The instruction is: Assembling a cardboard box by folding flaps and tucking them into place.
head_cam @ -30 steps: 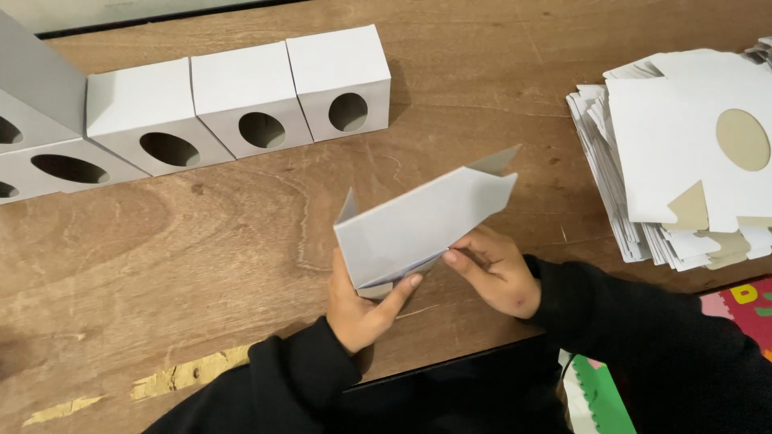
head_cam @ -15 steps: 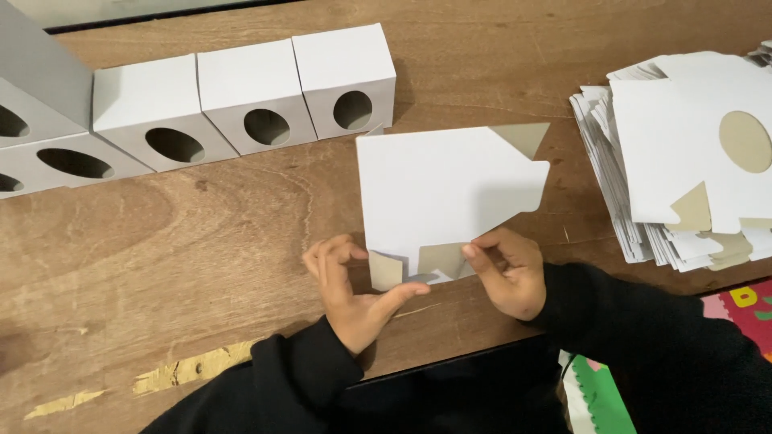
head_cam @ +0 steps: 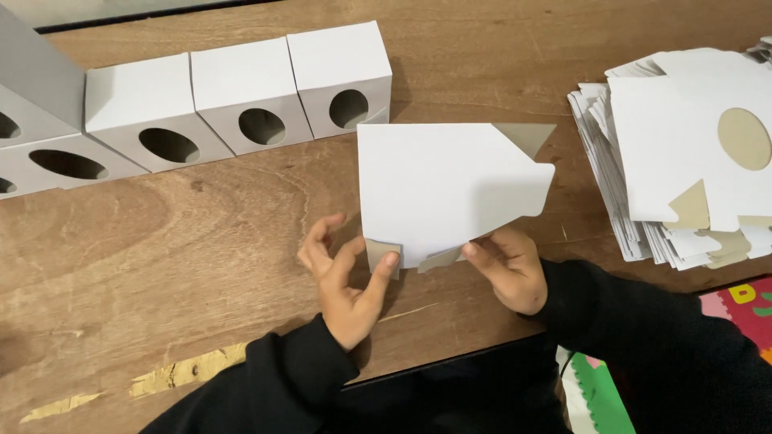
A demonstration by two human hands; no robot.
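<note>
Vs half a second ago: flat white carton blank sits about where it was over the bench, near the middle and in front of the box row. Left hand has let go of the brown bottom tab; now only one fingertip touches its corner.

Left hand: palm up, fingers spread and curled, not clamped on anything. Right hand: fingers pinched on the blank's lower edge by a brown tab, carrying it. Both sleeves black.

Row of folded white boxes, each with an oval hole in the front face, runs along the far left of the bench. Stack of flat white blanks with brown tabs and an oval cut-out lies at right.
</note>
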